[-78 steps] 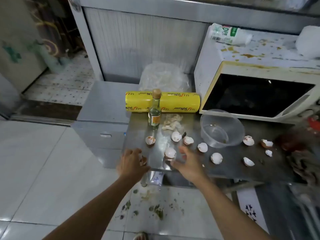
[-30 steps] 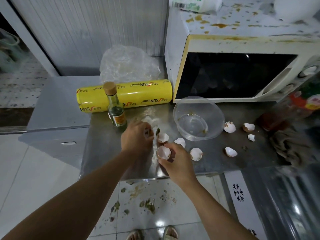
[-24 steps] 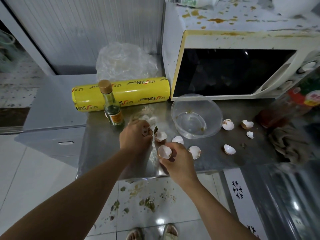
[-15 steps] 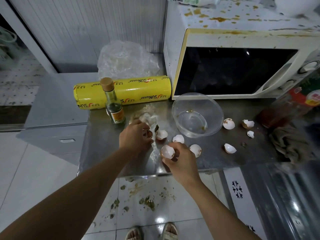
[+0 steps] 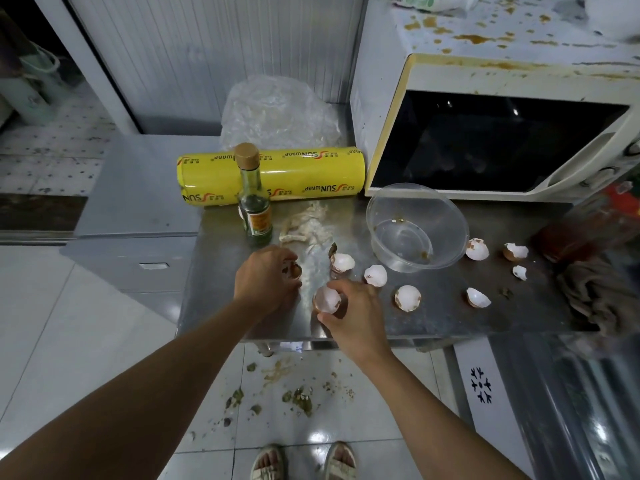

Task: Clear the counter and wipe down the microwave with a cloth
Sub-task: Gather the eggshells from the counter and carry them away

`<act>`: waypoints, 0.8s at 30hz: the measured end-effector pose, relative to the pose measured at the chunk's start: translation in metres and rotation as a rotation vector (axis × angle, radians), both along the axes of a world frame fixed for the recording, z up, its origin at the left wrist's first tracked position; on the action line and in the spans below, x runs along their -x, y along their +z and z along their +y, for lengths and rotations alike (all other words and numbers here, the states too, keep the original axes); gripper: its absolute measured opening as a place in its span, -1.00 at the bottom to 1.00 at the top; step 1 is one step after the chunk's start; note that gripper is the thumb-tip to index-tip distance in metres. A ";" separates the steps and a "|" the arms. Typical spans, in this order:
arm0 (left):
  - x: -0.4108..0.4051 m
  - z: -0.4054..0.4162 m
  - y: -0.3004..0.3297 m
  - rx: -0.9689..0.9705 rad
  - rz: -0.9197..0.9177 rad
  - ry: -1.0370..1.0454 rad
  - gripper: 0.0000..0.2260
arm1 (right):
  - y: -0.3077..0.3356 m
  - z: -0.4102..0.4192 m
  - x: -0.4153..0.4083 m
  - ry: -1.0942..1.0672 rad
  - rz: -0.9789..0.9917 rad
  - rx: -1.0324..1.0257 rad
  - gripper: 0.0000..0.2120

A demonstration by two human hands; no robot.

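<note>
bottle (image 5: 255,209) before wrap roll (image 5: 273,178), bowl (image 5: 417,226) before microwave (image 5: 491,133), eggshells (image 5: 408,298) on counter (image 5: 433,317)

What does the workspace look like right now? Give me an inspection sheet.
Surface: steel counter, smeared.
Job's things: microwave, top splattered brown; crumpled cloth at the counter's right end.
Clutter: loose eggshells, clear bowl, small bottle, yellow wrap roll, plastic bag.
Hands: left hand curled round shell bits; right hand holds an eggshell half.
Cables: nothing seen.
Surroundings: food scraps on the floor tiles.
</note>
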State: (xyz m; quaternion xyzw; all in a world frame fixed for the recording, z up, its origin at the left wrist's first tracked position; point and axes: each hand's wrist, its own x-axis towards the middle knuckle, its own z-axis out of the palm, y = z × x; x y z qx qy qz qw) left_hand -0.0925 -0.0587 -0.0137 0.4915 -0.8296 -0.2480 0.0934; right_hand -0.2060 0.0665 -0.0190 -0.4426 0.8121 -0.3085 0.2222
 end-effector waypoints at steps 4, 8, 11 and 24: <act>-0.004 0.000 0.001 -0.010 0.003 0.005 -0.62 | -0.001 0.002 -0.001 0.003 -0.001 -0.032 -0.63; -0.004 0.001 0.001 -0.028 0.026 -0.003 -0.61 | 0.012 0.003 0.006 0.009 -0.022 -0.045 -0.50; -0.005 -0.001 -0.001 -0.032 0.037 -0.002 -0.61 | 0.025 -0.006 0.016 -0.026 -0.021 -0.008 -0.56; -0.009 -0.007 -0.006 -0.055 0.082 -0.003 -0.59 | 0.007 -0.093 0.040 -0.070 0.222 -0.139 -0.82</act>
